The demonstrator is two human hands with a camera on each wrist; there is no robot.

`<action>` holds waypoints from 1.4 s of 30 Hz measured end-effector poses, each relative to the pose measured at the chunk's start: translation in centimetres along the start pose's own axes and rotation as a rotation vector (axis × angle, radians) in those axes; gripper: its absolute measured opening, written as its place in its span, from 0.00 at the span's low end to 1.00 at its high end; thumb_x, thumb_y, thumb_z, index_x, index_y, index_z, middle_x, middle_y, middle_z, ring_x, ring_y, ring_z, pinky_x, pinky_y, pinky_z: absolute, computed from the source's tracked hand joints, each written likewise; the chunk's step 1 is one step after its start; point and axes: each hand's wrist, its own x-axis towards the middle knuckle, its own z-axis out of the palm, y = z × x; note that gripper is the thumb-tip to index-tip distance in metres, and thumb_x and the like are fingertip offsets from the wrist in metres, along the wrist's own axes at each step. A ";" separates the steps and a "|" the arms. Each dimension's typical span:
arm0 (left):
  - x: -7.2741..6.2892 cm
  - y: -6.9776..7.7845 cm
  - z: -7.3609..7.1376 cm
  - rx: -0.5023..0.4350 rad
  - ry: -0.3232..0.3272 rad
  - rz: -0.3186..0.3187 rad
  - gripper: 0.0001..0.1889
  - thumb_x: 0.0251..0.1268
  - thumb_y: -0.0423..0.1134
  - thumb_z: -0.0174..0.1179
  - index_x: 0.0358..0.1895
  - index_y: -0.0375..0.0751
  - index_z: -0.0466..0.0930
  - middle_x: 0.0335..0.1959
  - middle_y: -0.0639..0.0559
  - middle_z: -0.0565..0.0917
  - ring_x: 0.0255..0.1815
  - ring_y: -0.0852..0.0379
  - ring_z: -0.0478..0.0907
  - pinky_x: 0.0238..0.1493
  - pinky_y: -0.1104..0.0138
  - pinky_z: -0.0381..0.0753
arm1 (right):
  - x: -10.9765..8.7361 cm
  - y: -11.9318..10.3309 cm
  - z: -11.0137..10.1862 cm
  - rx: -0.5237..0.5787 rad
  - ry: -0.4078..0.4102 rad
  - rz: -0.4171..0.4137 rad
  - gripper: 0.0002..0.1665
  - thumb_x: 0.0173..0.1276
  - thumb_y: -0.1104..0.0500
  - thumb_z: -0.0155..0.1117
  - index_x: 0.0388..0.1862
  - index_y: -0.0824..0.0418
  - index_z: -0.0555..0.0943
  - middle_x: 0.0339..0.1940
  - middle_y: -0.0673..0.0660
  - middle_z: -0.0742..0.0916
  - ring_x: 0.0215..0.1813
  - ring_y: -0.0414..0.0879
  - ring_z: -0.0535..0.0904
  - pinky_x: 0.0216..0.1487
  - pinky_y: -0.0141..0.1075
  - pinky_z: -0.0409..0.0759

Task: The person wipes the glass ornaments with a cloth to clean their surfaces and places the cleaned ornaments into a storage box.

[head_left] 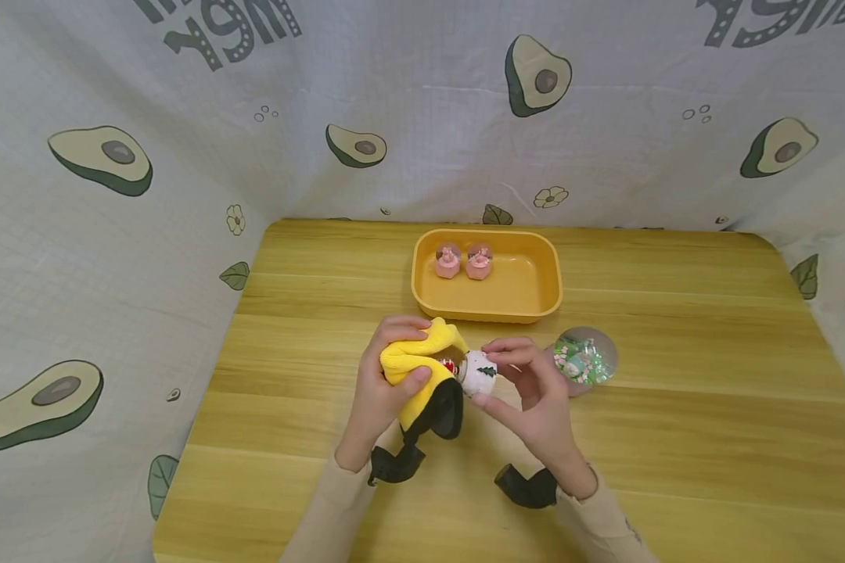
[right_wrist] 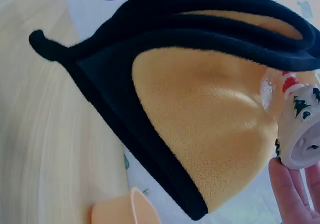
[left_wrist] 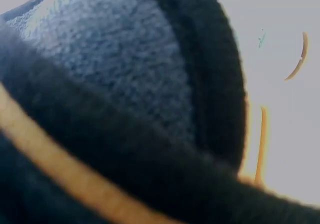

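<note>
My left hand (head_left: 394,371) grips a yellow cloth (head_left: 411,360) with black trim, folded around the clear globe of a small snow globe (head_left: 479,374). My right hand (head_left: 535,391) pinches its white base, which has dark green trees on it, between thumb and fingers. The right wrist view shows the snow globe (right_wrist: 300,129) tipped on its side, with a red and white figure inside the clear part. Part of the globe is hidden by the cloth (right_wrist: 200,119). Dark trim of the cloth (left_wrist: 125,114) fills most of the left wrist view, hiding the left hand there.
A yellow tray (head_left: 528,305) stands beyond the hands, with two small pink snow globes (head_left: 463,262) at its left side. A larger snow globe (head_left: 584,357) with green and pink decoration lies on the wooden table (head_left: 676,438), just right of the right hand. Avocado-print fabric hangs behind.
</note>
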 end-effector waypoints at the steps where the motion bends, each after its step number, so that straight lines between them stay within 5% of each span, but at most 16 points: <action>1: 0.0 0.0 -0.1 0.001 0.006 0.002 0.22 0.62 0.51 0.62 0.46 0.34 0.73 0.50 0.39 0.75 0.53 0.42 0.72 0.54 0.59 0.74 | 0.0 -0.1 0.0 0.016 0.016 0.015 0.24 0.52 0.72 0.73 0.43 0.81 0.71 0.49 0.64 0.78 0.54 0.52 0.75 0.55 0.37 0.76; 8: -0.1 -0.1 -0.5 0.003 0.035 0.003 0.23 0.62 0.52 0.62 0.46 0.34 0.72 0.51 0.40 0.74 0.53 0.43 0.72 0.53 0.60 0.75 | -0.1 -0.2 -0.1 0.184 0.149 0.133 0.23 0.50 0.81 0.64 0.46 0.74 0.72 0.52 0.62 0.79 0.54 0.51 0.76 0.51 0.34 0.78; 15: -0.1 -0.1 -0.5 -0.005 0.038 0.004 0.23 0.62 0.51 0.63 0.46 0.33 0.72 0.51 0.39 0.74 0.54 0.41 0.71 0.54 0.58 0.74 | -0.3 -0.2 -0.2 0.363 0.241 0.248 0.19 0.58 0.80 0.54 0.47 0.67 0.72 0.48 0.60 0.79 0.48 0.48 0.77 0.49 0.32 0.78; 23: -0.1 0.0 -0.5 -0.006 0.043 -0.004 0.24 0.62 0.50 0.62 0.47 0.32 0.72 0.51 0.39 0.74 0.54 0.41 0.71 0.55 0.58 0.74 | 0.1 -0.4 -0.8 0.647 0.210 0.354 0.15 0.69 0.69 0.39 0.49 0.63 0.71 0.49 0.58 0.79 0.53 0.54 0.79 0.62 0.42 0.71; 29: -0.1 0.1 -0.4 -0.014 0.045 -0.009 0.24 0.62 0.51 0.63 0.47 0.32 0.71 0.52 0.40 0.73 0.54 0.41 0.71 0.55 0.57 0.74 | 0.3 -0.5 -0.9 0.646 0.167 0.353 0.23 0.68 0.68 0.45 0.62 0.64 0.66 0.57 0.58 0.75 0.59 0.56 0.75 0.64 0.40 0.67; 34: -0.1 0.3 -0.3 -0.027 0.044 -0.010 0.25 0.62 0.51 0.63 0.47 0.31 0.71 0.52 0.40 0.73 0.54 0.41 0.71 0.55 0.57 0.74 | 0.3 -0.6 -0.9 0.648 0.152 0.372 0.26 0.67 0.71 0.48 0.64 0.63 0.64 0.57 0.57 0.74 0.61 0.57 0.74 0.65 0.39 0.67; 42: -0.1 0.3 -0.2 -0.034 0.032 -0.005 0.26 0.62 0.52 0.62 0.48 0.31 0.70 0.52 0.40 0.73 0.54 0.41 0.70 0.55 0.57 0.74 | 0.4 -1.0 -0.8 0.428 0.167 0.349 0.27 0.60 0.75 0.54 0.60 0.63 0.70 0.54 0.57 0.76 0.55 0.49 0.75 0.54 0.33 0.74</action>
